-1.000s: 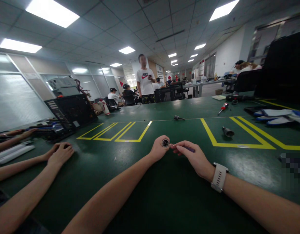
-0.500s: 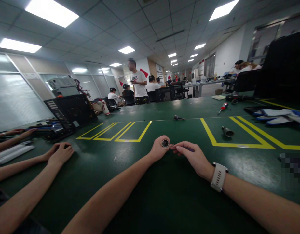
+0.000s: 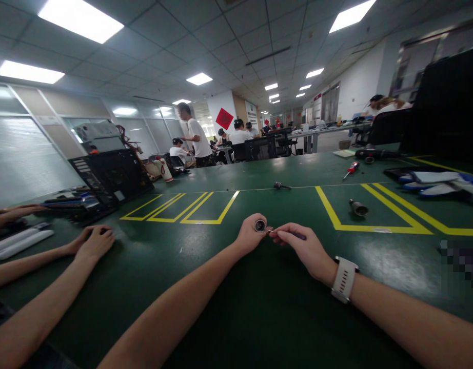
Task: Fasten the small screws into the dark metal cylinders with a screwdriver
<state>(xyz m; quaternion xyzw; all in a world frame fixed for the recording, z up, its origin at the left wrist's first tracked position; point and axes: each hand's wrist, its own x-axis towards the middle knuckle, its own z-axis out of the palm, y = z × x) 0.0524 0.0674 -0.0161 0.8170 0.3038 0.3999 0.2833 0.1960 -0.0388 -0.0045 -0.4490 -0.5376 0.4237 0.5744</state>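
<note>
My left hand [image 3: 247, 238] is closed around a round metal connector shell [image 3: 260, 225], its hollow end turned toward me. Pinched between thumb and fingers of my right hand [image 3: 296, 241] is a slim tool with a thin metal tip [image 3: 271, 230] and a dark purple end; its exact kind cannot be made out. The tip points left and comes close to the shell's side, but whether it touches is unclear. Both hands are above the green table [image 3: 221, 287]. A similar metal connector [image 3: 358, 207] lies inside a yellow-taped area on the right.
Beyond my hands lies a dark connector piece [image 3: 281, 185]. Farther right are a red screwdriver [image 3: 352, 169], a black power tool [image 3: 378, 155] and work gloves [image 3: 436, 183]. A co-worker's hands [image 3: 92, 243] rest on the left, near a black computer case [image 3: 113, 177].
My hands stay almost in place, with the thin tip showing slightly differently. In the background, a standing person has moved left and turned. The far-left co-worker's hand has shifted a little leftward.
</note>
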